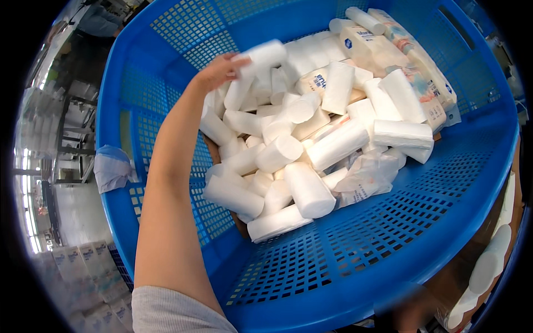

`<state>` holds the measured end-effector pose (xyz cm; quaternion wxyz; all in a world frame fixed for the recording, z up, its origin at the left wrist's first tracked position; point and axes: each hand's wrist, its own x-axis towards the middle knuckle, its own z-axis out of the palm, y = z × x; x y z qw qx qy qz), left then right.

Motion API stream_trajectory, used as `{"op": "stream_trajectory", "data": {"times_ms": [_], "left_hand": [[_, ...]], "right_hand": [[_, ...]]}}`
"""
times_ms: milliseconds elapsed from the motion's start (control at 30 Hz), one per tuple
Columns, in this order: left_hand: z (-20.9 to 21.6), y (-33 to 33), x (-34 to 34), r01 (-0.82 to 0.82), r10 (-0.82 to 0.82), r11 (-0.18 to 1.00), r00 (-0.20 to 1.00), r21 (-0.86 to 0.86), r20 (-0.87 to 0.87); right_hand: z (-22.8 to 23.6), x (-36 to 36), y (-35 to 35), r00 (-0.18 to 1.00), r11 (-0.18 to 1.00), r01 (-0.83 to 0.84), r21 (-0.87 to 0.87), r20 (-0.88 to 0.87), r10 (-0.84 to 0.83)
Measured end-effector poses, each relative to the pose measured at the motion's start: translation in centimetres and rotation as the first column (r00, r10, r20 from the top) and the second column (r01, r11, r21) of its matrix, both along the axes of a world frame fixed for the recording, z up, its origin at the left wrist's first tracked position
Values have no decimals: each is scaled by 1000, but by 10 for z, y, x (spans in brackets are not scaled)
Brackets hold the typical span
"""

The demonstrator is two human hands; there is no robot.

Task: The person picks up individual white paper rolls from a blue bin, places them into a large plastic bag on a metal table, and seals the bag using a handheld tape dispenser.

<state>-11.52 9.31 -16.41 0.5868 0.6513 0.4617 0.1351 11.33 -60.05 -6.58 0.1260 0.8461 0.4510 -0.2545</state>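
My left hand (222,72) reaches into a large blue plastic basket (311,272) with perforated walls. Its fingers are closed on one end of a white paper roll (265,56), held tilted over the far left part of the pile. Beneath it lie many loose white paper rolls (310,190), heaped at various angles. Packs in printed plastic wrap (373,51) rest at the basket's far right. A crumpled clear plastic bag (367,176) sits among the nearer rolls. At the bottom right edge, my right hand (413,315) is smeared by motion, near the basket's front rim, and its fingers cannot be made out.
A pale blue plastic bag (112,168) hangs at the basket's left rim. Stacked wrapped packs (89,272) stand at the lower left. Metal racking (69,139) is farther left. More white rolls (491,261) lie in a row on a brown surface at the right, outside the basket.
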Motion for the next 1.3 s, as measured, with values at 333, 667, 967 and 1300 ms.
{"op": "stream_trajectory", "data": {"times_ms": [333,667,967,1300], "left_hand": [[-20,-20,-45,275,-314,885,-246,-376,-917],[-29,-31,-18,441,-517,702,-224,-559,-826],[56,-55,57,721,-646,467,-117,-512,-754],[196,-159,29,781,-741,623,609,49,-282]], "right_hand": [[-3,11,-3,982,982,-183,-50,34,185],[-7,11,-10,964,966,-251,-57,73,254],[2,9,-35,952,959,-282,-11,121,282],[5,-8,-59,967,973,-209,100,172,190]]}}
